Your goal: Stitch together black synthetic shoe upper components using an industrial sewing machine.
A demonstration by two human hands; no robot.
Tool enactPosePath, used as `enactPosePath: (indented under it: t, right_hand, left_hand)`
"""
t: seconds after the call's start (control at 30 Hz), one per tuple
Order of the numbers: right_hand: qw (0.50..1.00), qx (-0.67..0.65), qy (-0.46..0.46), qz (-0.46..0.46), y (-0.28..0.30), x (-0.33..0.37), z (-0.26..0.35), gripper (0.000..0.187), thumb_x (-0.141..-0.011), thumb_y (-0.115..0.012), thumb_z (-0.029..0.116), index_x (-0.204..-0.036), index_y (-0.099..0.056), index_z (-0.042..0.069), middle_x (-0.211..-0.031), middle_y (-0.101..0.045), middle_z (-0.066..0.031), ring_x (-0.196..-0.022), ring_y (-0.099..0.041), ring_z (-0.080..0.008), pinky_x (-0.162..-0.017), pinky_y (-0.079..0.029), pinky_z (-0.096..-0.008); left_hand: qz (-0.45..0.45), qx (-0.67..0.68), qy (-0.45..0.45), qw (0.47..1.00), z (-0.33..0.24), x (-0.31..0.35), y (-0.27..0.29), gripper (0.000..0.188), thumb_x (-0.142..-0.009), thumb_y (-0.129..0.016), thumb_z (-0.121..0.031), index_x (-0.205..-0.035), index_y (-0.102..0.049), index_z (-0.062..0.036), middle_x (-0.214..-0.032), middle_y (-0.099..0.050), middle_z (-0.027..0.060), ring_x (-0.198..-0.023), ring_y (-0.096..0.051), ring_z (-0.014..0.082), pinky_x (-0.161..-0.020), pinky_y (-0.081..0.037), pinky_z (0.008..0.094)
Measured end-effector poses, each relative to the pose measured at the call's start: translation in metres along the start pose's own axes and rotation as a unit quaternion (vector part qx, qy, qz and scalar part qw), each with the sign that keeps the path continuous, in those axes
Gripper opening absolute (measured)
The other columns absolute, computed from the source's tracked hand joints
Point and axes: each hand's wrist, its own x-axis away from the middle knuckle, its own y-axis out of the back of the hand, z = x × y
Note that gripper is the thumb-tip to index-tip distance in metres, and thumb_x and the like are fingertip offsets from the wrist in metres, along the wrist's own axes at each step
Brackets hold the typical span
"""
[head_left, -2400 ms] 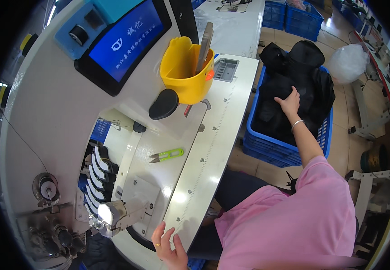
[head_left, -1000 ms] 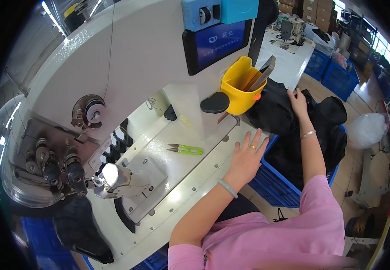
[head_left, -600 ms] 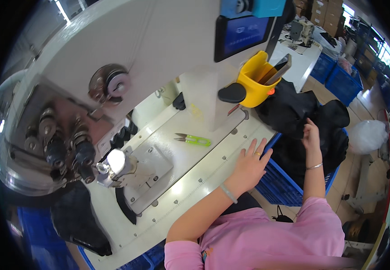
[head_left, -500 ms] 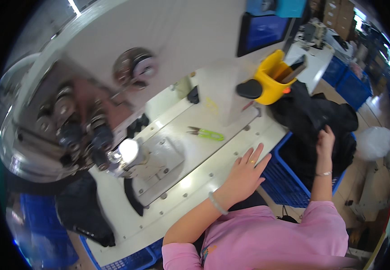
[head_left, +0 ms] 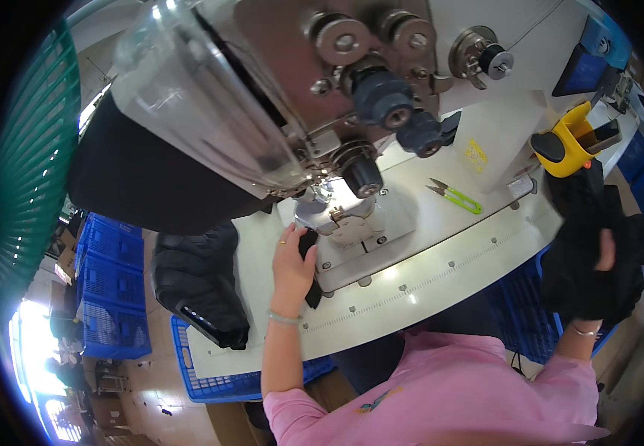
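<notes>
Head view: right side has cloth in hand, none seen at the needle; my read is early stage, stitching on this piece not begun.
Sewing machine [head_left: 292, 44]: metal faceplate, round knurled knobs, clear plastic guard; needle area [head_left: 329, 189] lit. Everything there looks left to do, as I judge it.
Table [head_left: 381, 308]: smooth, glossy, off-white, ruler marks along the front.
Black cloth [head_left: 589, 286]: matte, limp, bunched in loose folds; at the table's right end, over the blue basket [head_left: 519, 308]. Can't tell if the low folds touch the basket.
Black padded piece [head_left: 199, 275]: puffy, quilted, slight sheen, on the table's left end. Finished or waiting, can't tell.
Right hand [head_left: 606, 250]: wrapped in the cloth and holding it; most fingers hidden.
Left hand [head_left: 292, 267]: just beside the needle area, thumb apart from fingers, nothing seen gripped.
Yellow cup [head_left: 565, 152]: rigid, bin-shaped, flat items upright inside.
Snips [head_left: 455, 196]: green handle, pointed metal blades slightly apart, lying on the machine bed, unused right now.
</notes>
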Motion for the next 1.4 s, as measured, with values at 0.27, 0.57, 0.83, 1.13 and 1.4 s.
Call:
enactPosePath:
  t: [0.27,0.57,0.83,1.13,1.4]
  right_hand:
    - [0.825,-0.385,0.412,0.049,-0.117,-0.049,0.214,0.021,-0.08,-0.065,0.006,-0.101,-0.064,0.004,-0.108,-0.069,-0.0148,-0.096,-0.068,-0.0273,-0.084,-0.054,-0.0397]
    - [0.816,-0.341,0.461,0.07,-0.158,-0.033,0.261,0.036,-0.077,-0.067,0.012,-0.113,-0.067,0.012,-0.126,-0.057,-0.0047,-0.117,-0.054,-0.0257,-0.095,-0.047,-0.0565]
    - [0.806,-0.32,0.481,0.125,-0.152,-0.042,0.256,0.04,-0.074,-0.069,0.016,-0.114,-0.065,0.011,-0.12,-0.054,-0.0092,-0.119,-0.052,-0.0331,-0.097,-0.048,-0.0529]
    - [0.801,-0.328,0.469,0.175,-0.144,-0.047,0.256,0.041,-0.073,-0.067,0.013,-0.114,-0.067,0.007,-0.127,-0.058,-0.0101,-0.11,-0.06,-0.0306,-0.091,-0.048,-0.0476]
    - [0.804,-0.328,0.452,0.203,-0.14,-0.048,0.256,0.041,-0.073,-0.064,0.012,-0.113,-0.068,0.008,-0.121,-0.062,-0.0091,-0.11,-0.06,-0.0304,-0.092,-0.047,-0.0447]
  left_hand:
    - [-0.018,0.111,0.146,0.983,-0.009,0.001,0.021,0.033,-0.09,-0.057,-0.001,-0.123,-0.057,0.0004,-0.12,-0.063,0.0205,-0.106,-0.065,0.0339,-0.09,-0.051,0.0376]
    - [0.04,0.518,0.136,0.844,-0.084,0.006,0.071,0.039,-0.095,-0.047,0.007,-0.132,-0.038,-0.0003,-0.115,-0.053,0.0087,-0.095,-0.06,0.0106,-0.08,-0.048,0.0206]
    - [-0.028,0.271,0.006,0.962,-0.086,0.002,0.062,0.045,-0.081,-0.067,0.003,-0.123,-0.051,-0.0031,-0.122,-0.047,0.0102,-0.106,-0.055,0.0184,-0.095,-0.045,0.0297]
    - [-0.087,0.125,-0.082,0.985,-0.103,-0.012,0.066,0.03,-0.077,-0.074,0.0,-0.106,-0.071,-0.0027,-0.117,-0.064,0.0137,-0.096,-0.065,0.0272,-0.086,-0.052,0.0336]
    - [-0.088,0.054,-0.098,0.99,-0.109,-0.018,0.071,0.028,-0.077,-0.073,-0.001,-0.105,-0.072,-0.0031,-0.114,-0.068,0.0116,-0.086,-0.066,0.0268,-0.077,-0.054,0.0338]
